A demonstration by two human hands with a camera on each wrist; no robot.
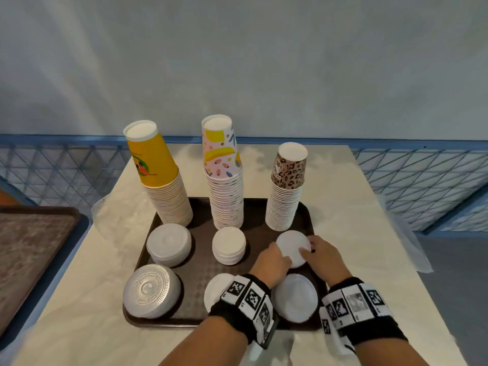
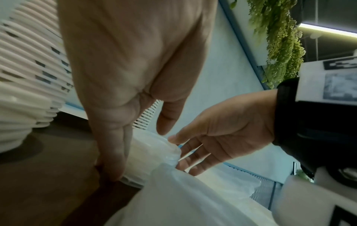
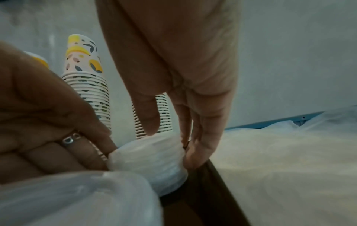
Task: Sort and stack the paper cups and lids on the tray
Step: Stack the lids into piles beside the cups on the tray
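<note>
A brown tray [image 1: 196, 262] carries three upside-down cup stacks: yellow [image 1: 161, 175], floral [image 1: 224, 175] and leopard-print [image 1: 286, 188]. In front of them stand lid stacks: large white [image 1: 169, 244], small white [image 1: 229, 245], grey [image 1: 150, 290], and two white ones at the front [image 1: 215, 289] [image 1: 295, 297]. Both hands flank another white lid stack [image 1: 291, 247] [image 2: 154, 152] [image 3: 150, 162] at the tray's right. My left hand [image 1: 273, 260] touches its left side with fairly straight fingers [image 2: 114, 165]. My right hand [image 1: 315, 250] touches its right side, fingers [image 3: 195, 152] pointing down.
The tray sits on a pale table covered by a thin plastic sheet [image 1: 369, 233]. A second brown tray [image 1: 34, 247] lies on a surface to the left. A blue lattice railing [image 1: 422, 180] runs behind the table.
</note>
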